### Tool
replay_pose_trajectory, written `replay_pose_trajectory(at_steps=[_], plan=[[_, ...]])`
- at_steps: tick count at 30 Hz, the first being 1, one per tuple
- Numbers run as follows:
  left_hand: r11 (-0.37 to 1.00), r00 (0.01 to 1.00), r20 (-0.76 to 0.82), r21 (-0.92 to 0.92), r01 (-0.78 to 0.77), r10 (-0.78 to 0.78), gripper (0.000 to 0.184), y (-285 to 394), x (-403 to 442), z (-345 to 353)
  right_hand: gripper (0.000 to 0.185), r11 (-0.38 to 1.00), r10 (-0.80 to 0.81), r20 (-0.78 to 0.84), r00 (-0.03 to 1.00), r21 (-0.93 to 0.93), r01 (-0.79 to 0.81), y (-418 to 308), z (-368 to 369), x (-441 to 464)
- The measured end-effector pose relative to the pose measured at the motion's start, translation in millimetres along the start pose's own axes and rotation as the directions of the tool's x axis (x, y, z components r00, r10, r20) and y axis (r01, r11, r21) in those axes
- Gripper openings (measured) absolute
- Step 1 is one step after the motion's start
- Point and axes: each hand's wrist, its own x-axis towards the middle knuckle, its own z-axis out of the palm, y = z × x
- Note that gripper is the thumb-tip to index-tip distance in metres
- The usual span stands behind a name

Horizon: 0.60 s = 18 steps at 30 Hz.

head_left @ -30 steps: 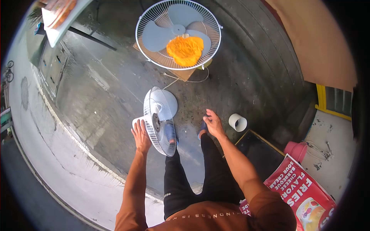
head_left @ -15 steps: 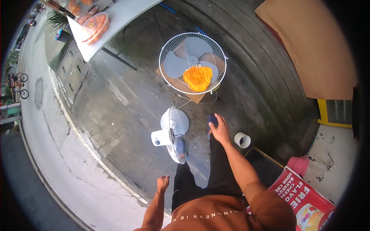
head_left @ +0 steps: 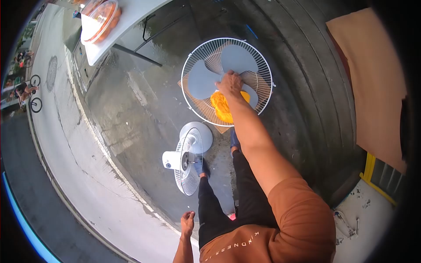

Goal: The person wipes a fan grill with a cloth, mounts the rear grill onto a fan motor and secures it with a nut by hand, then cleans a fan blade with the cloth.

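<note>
My right hand reaches down to the hub of a grey three-bladed fan blade, its fingers bunched around the centre. The blade lies in a round white wire fan grille on brown cardboard. A crumpled orange-yellow cloth sits in the grille under my wrist. Low by my left leg, my left hand is curled closed; whether anything small is inside cannot be seen. Ahead of it stands a white fan body with its rear grille attached and a bare metal shaft showing, tilted toward my legs.
A white table at upper left carries a clear plastic tub of orange food. A brown board leans at the right. Beyond the concrete kerb, a person with a bicycle is on the road.
My right hand has moved forward from beside my knee to the blade's hub. My left hand stays low, still curled. My view has shifted, and the cloth is now partly behind my forearm.
</note>
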Motion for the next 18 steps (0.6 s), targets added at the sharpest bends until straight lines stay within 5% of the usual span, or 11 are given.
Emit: replay_pose_trajectory(at_steps=[5,8,11,13,16,18], plan=[[0.996,0.996,0.015,-0.001,0.086,-0.086,0.04,18.5,-27.7,32.5,0.084,0.999,-0.034,0.011,0.999,0.015,0.034,13.5,16.2,16.3],[0.985,1.0,-0.012,0.172,0.006,-0.004,0.038,25.7,-17.7,44.0,0.082,0.98,-0.087,0.011,0.996,0.182,0.083,17.1,-32.5,3.2],[0.934,0.97,0.008,0.266,-0.238,0.245,0.036,83.0,-9.0,64.5,0.079,0.903,-0.215,-0.192,0.957,0.335,0.27,34.8,-74.0,-13.8],[0.927,0.95,0.033,0.21,-0.31,0.31,0.035,146.6,-11.7,80.8,0.076,0.697,-0.275,-0.218,0.936,0.626,0.35,54.3,-87.5,-17.7],[0.887,0.895,0.061,0.121,-0.447,0.442,0.034,206.0,-2.0,108.1,0.066,0.151,-0.365,-0.185,0.913,0.955,0.254,77.6,-101.4,-22.3],[0.867,0.873,0.087,0.1,-0.488,0.481,0.037,227.3,2.8,119.2,0.061,0.092,-0.397,-0.279,0.874,0.936,0.341,99.9,-100.5,-18.2]])
